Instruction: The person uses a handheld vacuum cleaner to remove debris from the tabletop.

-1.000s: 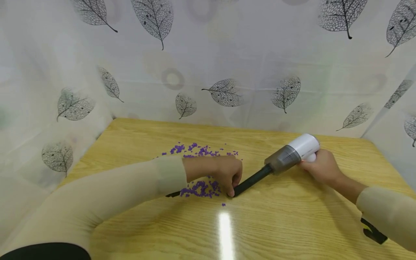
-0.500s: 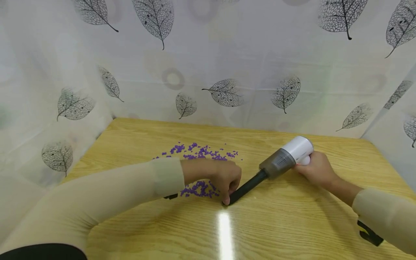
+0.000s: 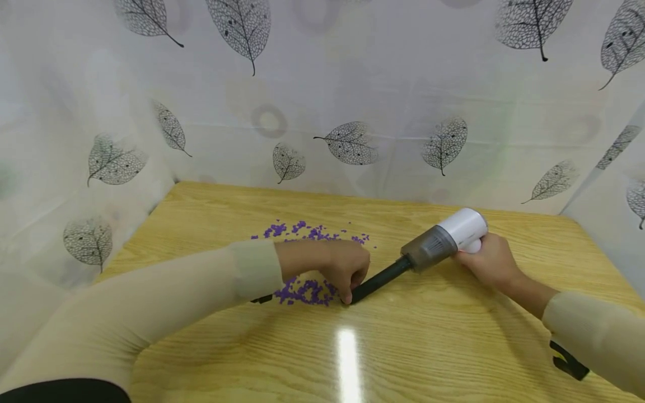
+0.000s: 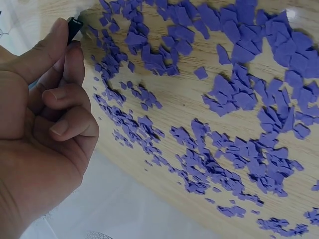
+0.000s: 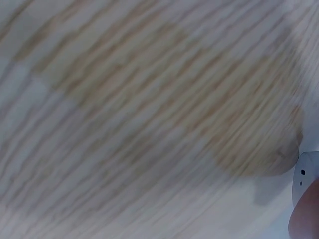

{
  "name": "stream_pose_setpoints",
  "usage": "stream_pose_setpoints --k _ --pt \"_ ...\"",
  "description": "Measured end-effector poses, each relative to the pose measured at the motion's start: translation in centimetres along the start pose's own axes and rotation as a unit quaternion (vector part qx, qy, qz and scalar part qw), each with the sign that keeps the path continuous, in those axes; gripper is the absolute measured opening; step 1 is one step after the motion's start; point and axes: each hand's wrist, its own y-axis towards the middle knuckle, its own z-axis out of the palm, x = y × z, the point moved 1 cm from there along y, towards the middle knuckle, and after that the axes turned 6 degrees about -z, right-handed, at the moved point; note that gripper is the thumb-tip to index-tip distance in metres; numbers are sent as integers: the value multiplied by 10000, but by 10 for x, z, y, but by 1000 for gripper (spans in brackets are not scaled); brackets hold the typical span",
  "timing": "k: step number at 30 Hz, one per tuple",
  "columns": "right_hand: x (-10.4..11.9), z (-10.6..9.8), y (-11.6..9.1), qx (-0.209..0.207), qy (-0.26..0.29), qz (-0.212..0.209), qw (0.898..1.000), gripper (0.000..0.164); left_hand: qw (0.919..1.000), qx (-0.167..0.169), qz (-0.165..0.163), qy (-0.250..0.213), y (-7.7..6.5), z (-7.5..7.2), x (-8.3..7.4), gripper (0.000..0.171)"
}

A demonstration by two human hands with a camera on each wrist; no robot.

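Biggest first: white cloth backdrop printed with black skeleton leaves (image 3: 393,84), hung behind the table and down both sides. Table (image 3: 428,352): yellow wood-grain top, rounded corners, strip of white glare near the front edge. Two cream long sleeves (image 3: 191,285), one per arm, left one reaching across the middle.

Handheld vacuum (image 3: 428,249): white cylindrical motor end, smoky-grey see-through cup, straight black tube nozzle (image 3: 380,282). Sits right of centre, tilted, motor end up and to the right, nozzle running down-left to near the tabletop. Can't tell if the tip touches wood.

Right hand (image 3: 489,260): fingers wrapped round the white handle. Its wrist view is mostly blurred wood grain.

Left hand (image 3: 347,266): thumb and index pinch the nozzle tip, other fingers loosely curled, no full fist.

Black wrist device (image 3: 569,361) under the right sleeve.

Smallest: torn purple paper-like scraps (image 4: 234,94), scattered flat, some overlapping. Patches show beyond and on the near side of the left forearm; nozzle tip is just beside the near patch.
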Motion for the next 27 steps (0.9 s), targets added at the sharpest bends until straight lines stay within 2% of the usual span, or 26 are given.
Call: stream_pose_setpoints --k 7,14,27 --pt "3 3 1 -123 -8 -64 9999 27 9999 20 95 75 -5 -1 3 20" --pt "8 10 4 -228 35 -191 9996 28 9999 81 -66 -96 -12 2 8 20" --pt "17 17 5 -258 88 -217 9994 30 9997 58 -114 -228 -20 6 16 22"
